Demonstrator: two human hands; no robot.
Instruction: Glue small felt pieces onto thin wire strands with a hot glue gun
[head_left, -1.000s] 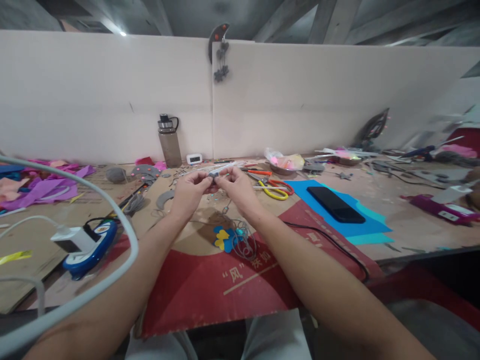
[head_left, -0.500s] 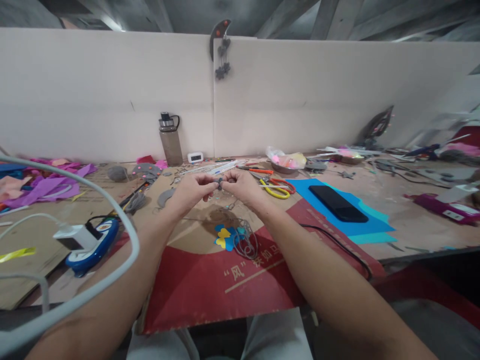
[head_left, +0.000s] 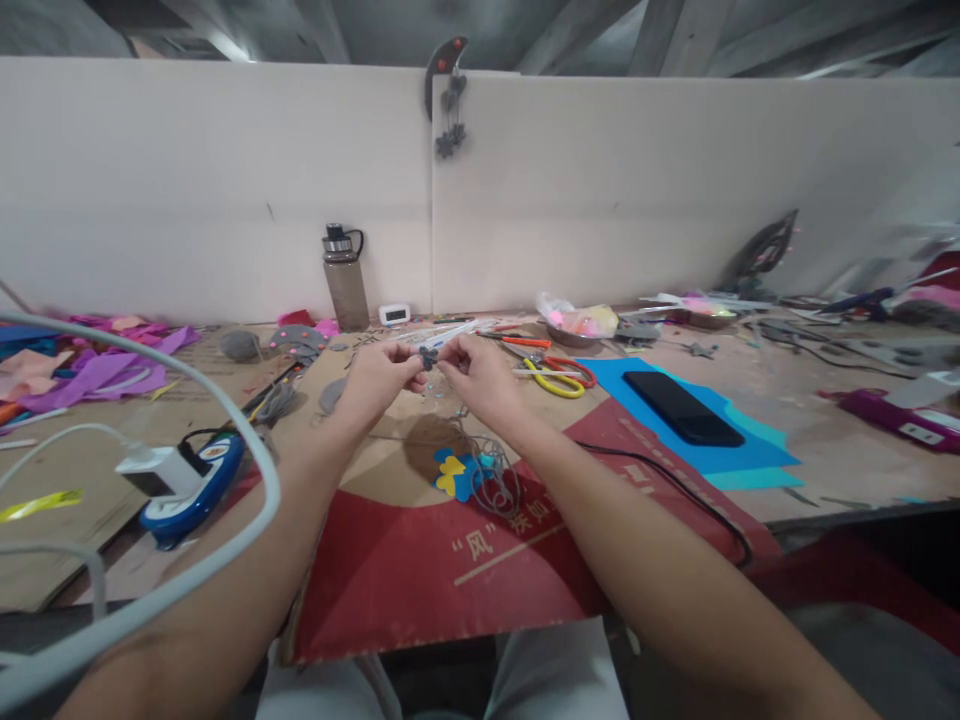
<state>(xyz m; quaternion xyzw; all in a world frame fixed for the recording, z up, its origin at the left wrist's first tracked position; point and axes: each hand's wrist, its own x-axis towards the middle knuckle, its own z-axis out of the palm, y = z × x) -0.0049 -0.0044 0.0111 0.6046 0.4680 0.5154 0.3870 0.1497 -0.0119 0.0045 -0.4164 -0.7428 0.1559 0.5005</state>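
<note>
A small dark grey flower-shaped piece (head_left: 428,357) is pinched in my left hand (head_left: 381,378), above the cardboard. Close against its right edge are the closed fingertips of my right hand (head_left: 480,378); whatever lies between them is too small to make out. Below the hands, a loose coil of grey string (head_left: 496,485) rests on the red-and-brown cardboard (head_left: 420,570). Blue and yellow cut-out shapes (head_left: 452,474) lie partly under the coil. Orange-handled and yellow-handled scissors (head_left: 555,383) lie just beyond my right hand.
A black phone (head_left: 681,408) rests on blue sheets (head_left: 712,462) to the right. At left a white cable (head_left: 262,455) arches in front of a blue power strip (head_left: 191,495). A bottle (head_left: 345,285) and small clock (head_left: 394,315) stand by the partition (head_left: 225,190).
The flower-shaped piece has shifted slightly left and up between my hands and now shows more fully. My right fingertips have moved to its right edge. The whole view has shifted slightly.
</note>
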